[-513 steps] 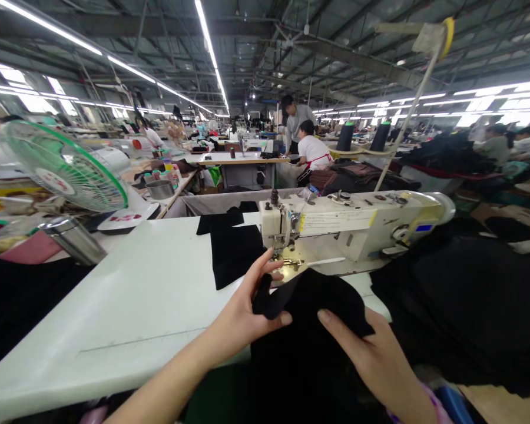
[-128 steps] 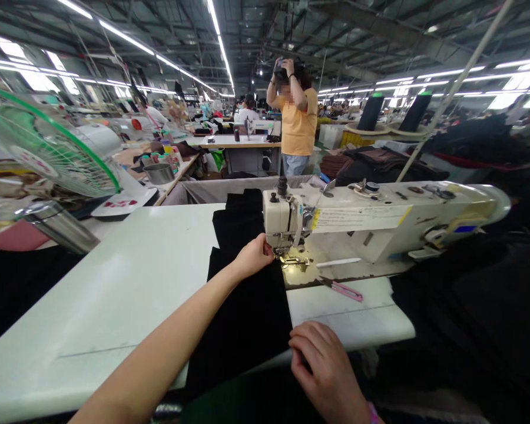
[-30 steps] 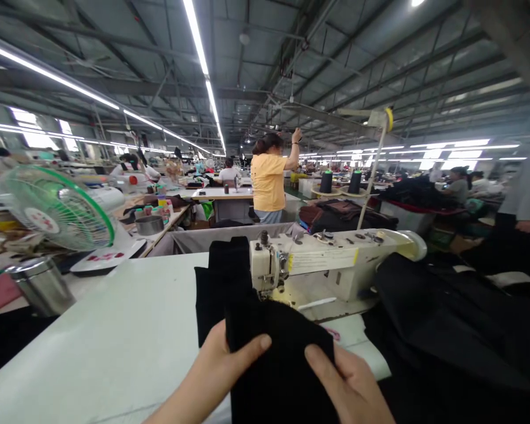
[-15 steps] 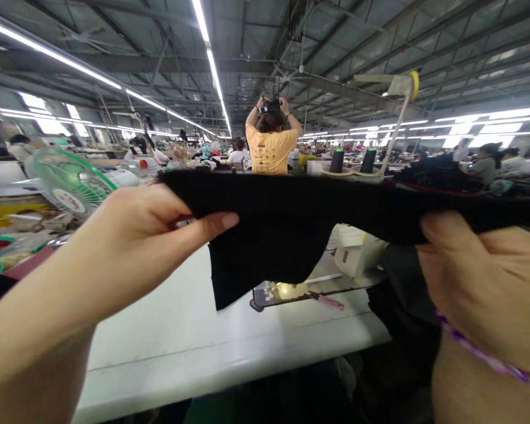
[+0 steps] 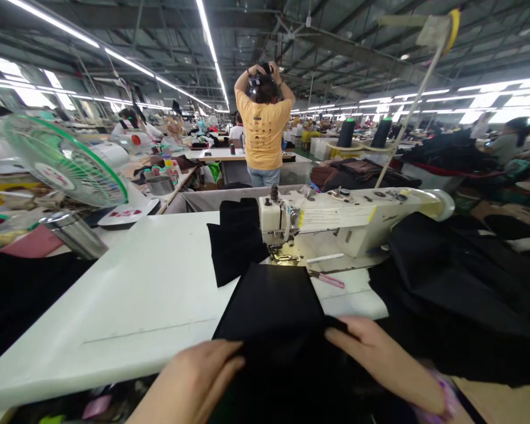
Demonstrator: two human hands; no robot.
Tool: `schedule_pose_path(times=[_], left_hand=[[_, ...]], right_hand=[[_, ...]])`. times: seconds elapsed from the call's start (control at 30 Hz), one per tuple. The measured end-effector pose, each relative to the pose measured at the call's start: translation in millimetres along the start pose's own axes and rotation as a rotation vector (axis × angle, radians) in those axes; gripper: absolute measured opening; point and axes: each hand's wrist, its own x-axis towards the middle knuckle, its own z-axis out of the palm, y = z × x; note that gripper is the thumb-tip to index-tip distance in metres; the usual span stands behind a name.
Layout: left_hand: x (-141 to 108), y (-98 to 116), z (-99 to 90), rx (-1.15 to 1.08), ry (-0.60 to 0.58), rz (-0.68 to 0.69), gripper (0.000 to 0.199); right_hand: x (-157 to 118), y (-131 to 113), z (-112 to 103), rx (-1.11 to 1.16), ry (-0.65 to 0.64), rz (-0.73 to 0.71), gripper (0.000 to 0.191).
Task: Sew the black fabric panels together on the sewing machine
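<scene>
A piece of black fabric (image 5: 271, 306) lies over the front edge of the white table (image 5: 159, 282), its far end close to the sewing machine's needle area. My left hand (image 5: 203, 371) pinches its left side between thumb and fingers. On the opposite side my right hand (image 5: 371, 347), with a purple bracelet at the wrist, grips the other edge. The sewing machine (image 5: 331, 224) stands just beyond. Another black fabric piece (image 5: 236, 241) lies flat left of the needle area. Pink-handled thread snips (image 5: 329, 279) and a white stick-like tool (image 5: 324, 258) rest by the machine.
Black cloth (image 5: 459, 282) is heaped right of the machine. At left are a green-rimmed fan (image 5: 66, 159) and a steel cup (image 5: 75, 232). Thread cones (image 5: 347, 133) stand behind the machine near a slanted pole. Beyond, a person in a yellow shirt (image 5: 265, 132) faces away, arms raised.
Both hands have come down and closer together, lowering the black fabric from a stretched, raised position to the table's front edge. The view has tilted down, and the machine is now uncovered.
</scene>
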Motion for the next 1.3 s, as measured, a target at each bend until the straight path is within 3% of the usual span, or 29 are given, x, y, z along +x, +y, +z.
schedule_pose_path(times=[0.1,0.17,0.27,0.4,0.47,0.57,0.67,0.73,0.8,0.87,0.97,1.07,1.3], left_hand=[[56.9,-13.3,1.2,0.151,0.057,-0.189,0.033],[92.4,-23.4,7.3,0.217,0.095,-0.214,0.032],[130.1,-38.8,19.1,0.233,0.077,-0.249,0.016],[151.4,-55.1,29.8,0.177,0.035,-0.261,0.009],[151.7,-58.1,32.0,0.107,0.066,-0.199,0.017],[138.4,-53.4,30.8,-0.06,0.268,-0.007,0.019],[113.3,-42.5,22.4,-0.224,0.427,0.148,0.019],[97.2,-35.8,13.5,-0.319,0.453,0.096,0.02],[86.4,-30.1,4.3,-0.441,0.466,-0.035,0.023],[82.0,-24.3,-2.3,-0.593,0.505,-0.178,0.026],[82.1,-14.8,-4.0,-0.786,0.609,-0.353,0.029],[82.4,-7.0,0.4,-0.907,0.641,-0.407,0.026],[74.6,5.0,2.2,-1.048,0.696,-0.379,0.021]], right_hand=[[49.1,25.1,12.8,-0.256,0.301,-0.019,0.039],[76.9,37.7,24.4,-0.363,0.43,-0.048,0.029],[103.3,49.2,37.5,-0.437,0.524,-0.046,0.015],[115.8,58.9,45.5,-0.508,0.6,-0.044,0.014],[117.3,63.1,46.4,-0.512,0.612,-0.067,0.016],[116.4,66.6,44.7,-0.501,0.615,-0.115,0.015],[111.5,61.8,41.2,-0.237,0.652,-0.145,0.006],[105.8,52.8,38.5,0.157,0.585,-0.114,0.018],[98.6,40.9,36.1,0.515,0.424,-0.063,0.028],[90.7,28.7,35.0,0.671,0.343,-0.038,0.032],[77.1,14.4,36.2,0.508,0.541,-0.083,0.03],[61.8,9.8,37.5,0.255,0.747,-0.148,0.028],[42.6,41.4,34.0,0.238,0.738,-0.033,0.039]])
